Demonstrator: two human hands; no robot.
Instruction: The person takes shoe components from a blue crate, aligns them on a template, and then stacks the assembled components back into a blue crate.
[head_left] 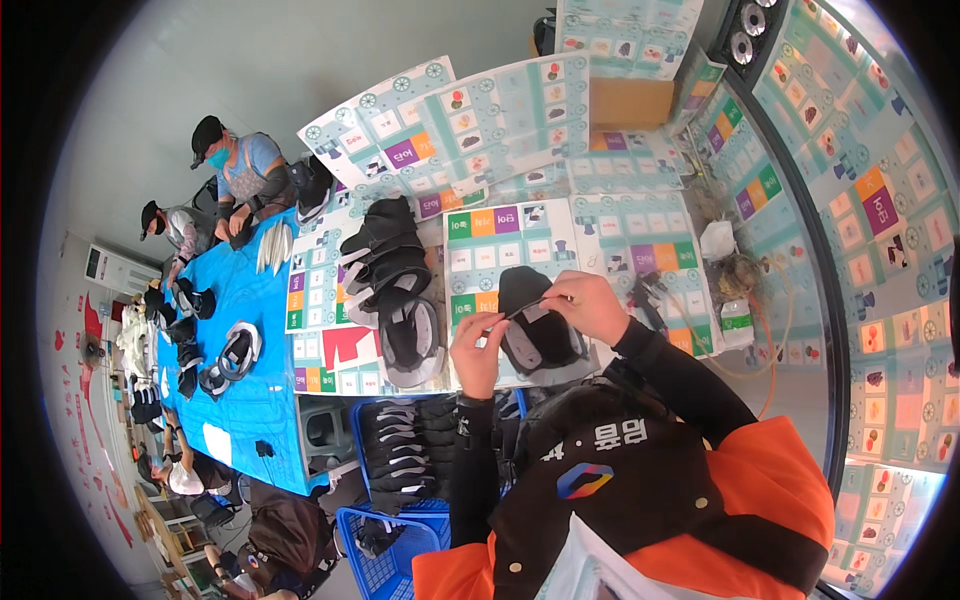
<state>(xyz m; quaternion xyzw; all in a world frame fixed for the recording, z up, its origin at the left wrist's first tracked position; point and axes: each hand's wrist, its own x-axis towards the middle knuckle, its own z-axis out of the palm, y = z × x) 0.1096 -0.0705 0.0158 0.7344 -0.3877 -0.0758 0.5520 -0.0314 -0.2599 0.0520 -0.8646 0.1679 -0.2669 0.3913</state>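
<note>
My left hand [477,357] and my right hand [592,304] are raised over the near edge of the worktable, fingers pinched. Stretched between them is a thin dark strip [525,308], gripped at its two ends. Directly beneath lies a black padded piece with a grey lining [540,345], shaped like a shoe upper. The strip crosses in front of it; whether they touch I cannot tell. Left of my left hand sits a similar black and grey piece [412,340], with a pile of black pieces [388,235] behind it.
Patterned boards [505,120] stand along the table's back. Cords and a dark tool [650,300] lie to the right. Below the table are blue crates [385,560] and stacked black pieces [395,450]. Two people [245,165] work beside a blue-covered table [260,420] at left.
</note>
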